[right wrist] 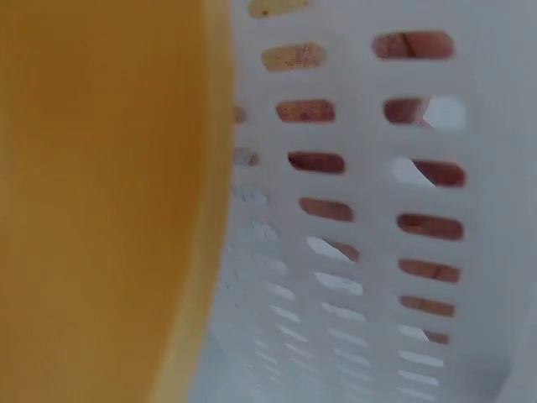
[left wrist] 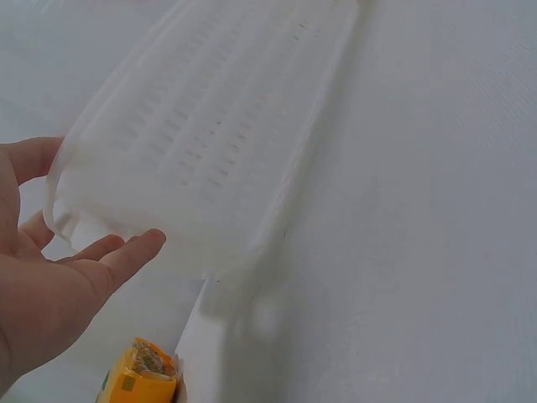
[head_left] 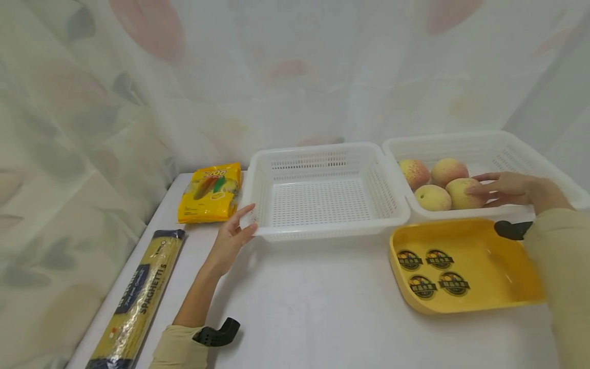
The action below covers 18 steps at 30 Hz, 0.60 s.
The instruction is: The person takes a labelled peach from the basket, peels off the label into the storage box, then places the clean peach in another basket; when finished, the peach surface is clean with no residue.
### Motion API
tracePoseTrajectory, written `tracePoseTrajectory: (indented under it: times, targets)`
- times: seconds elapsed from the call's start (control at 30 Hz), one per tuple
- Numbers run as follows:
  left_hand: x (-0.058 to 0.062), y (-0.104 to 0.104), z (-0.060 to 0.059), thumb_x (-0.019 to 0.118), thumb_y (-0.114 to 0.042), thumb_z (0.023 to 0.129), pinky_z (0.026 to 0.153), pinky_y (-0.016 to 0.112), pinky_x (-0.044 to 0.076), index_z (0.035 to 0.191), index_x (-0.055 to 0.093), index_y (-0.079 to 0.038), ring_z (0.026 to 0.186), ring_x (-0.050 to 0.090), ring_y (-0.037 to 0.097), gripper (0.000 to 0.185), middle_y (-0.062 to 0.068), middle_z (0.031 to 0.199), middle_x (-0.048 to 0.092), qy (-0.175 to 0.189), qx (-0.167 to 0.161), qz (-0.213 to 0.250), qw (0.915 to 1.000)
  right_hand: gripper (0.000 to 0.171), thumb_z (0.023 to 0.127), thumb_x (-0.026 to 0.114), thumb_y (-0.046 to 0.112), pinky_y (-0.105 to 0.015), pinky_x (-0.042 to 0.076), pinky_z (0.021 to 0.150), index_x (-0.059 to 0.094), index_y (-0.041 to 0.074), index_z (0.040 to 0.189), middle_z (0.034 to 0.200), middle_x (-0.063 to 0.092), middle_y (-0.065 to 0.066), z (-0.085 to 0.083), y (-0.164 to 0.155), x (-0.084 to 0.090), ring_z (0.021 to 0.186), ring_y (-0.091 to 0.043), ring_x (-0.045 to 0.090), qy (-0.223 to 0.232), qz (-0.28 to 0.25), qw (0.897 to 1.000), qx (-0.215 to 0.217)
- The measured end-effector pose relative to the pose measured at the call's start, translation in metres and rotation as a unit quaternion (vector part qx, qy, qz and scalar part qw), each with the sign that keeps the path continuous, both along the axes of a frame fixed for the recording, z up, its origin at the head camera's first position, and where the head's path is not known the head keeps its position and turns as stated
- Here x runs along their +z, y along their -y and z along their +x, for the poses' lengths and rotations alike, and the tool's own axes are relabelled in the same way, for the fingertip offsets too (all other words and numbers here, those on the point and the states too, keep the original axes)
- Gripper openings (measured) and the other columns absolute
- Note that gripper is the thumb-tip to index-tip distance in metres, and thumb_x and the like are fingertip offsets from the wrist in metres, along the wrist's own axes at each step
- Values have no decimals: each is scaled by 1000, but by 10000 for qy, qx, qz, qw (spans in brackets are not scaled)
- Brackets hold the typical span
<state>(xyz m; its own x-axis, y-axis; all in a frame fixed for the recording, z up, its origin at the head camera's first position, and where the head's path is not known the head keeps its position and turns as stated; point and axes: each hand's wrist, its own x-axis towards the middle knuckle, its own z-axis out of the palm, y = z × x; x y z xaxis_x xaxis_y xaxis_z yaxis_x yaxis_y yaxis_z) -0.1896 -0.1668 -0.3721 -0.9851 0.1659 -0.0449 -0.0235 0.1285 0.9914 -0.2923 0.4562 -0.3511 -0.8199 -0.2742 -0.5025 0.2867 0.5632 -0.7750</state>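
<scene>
The peach (head_left: 462,193) under the right hand (head_left: 507,188) sits at the front of the right-hand white basket (head_left: 534,154), touching three other peaches (head_left: 430,179). The fingers (head_left: 479,190) lie fairly straight over its top and side; they touch it but are not wrapped round it. A peach looks round, a bit fuzzy and soft (squeeze too hard and it may bruise), so a gentle hold with the fingers spread wide over the top seems best. It does not look heavy.

The left hand (head_left: 232,237) is at the near left corner of the empty white basket (head_left: 322,233). The thumb is up by the rim and the fingers (left wrist: 126,252) are slightly bent beside the wall, so the hand is loose, not squeezing. This basket looks light, thin and full of holes, and may bend a little; the rim looks like the best place to grab it.

In front of the peaches lies a yellow tray (head_left: 507,297) with four round stickers (head_left: 433,271). To the left are a yellow snack bag (head_left: 211,193) and a long pack of spaghetti (head_left: 138,297), all on a white table (head_left: 313,318).
</scene>
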Motion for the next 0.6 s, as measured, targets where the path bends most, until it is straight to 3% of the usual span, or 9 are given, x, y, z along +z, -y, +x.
tracePoseTrajectory:
  times: [0.27,0.47,0.6]
  targets:
    - [-1,4,3,57,-21,97,100,32,41,149,34,-15,115,49,26,56,2,157,11,21,95,22,9999,88,100,51,30,-45,46,95,-12,-14,143,131,43,-23,-10,16,-6,110,-25,55,281,-42,9993,240]
    - [-1,6,6,57,-23,97,99,32,42,149,34,-15,116,49,26,58,3,157,10,9,146,-25,9999,87,100,50,34,-45,46,95,-8,-15,143,138,30,-33,-15,17,-9,110,-26,56,167,14,9996,218]
    - [-1,7,6,58,-22,97,101,36,40,149,33,-13,118,47,29,58,3,157,10,-36,146,12,9999,81,102,46,33,-46,45,95,-4,-16,143,142,18,-39,-15,14,-7,119,-39,49,11,77,9993,357]
